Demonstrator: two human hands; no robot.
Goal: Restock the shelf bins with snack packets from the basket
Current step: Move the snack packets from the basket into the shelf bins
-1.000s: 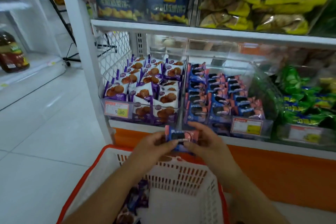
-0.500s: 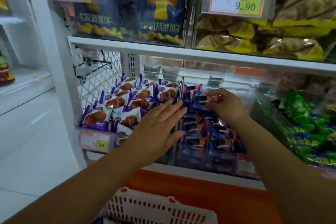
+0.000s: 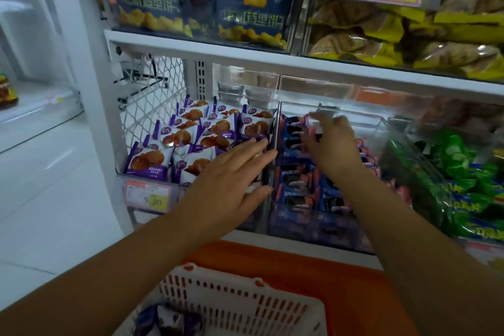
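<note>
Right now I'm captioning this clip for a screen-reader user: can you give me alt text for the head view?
A person's left hand stretches flat over the clear wall between purple waffle packets and blue cookie packets on a shop shelf, while the blurred right hand reaches among the blue ones. A white basket sits below.

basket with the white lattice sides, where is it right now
In the head view the basket sits at the bottom centre, just below the orange shelf base, with purple packets lying in its left corner.
</note>
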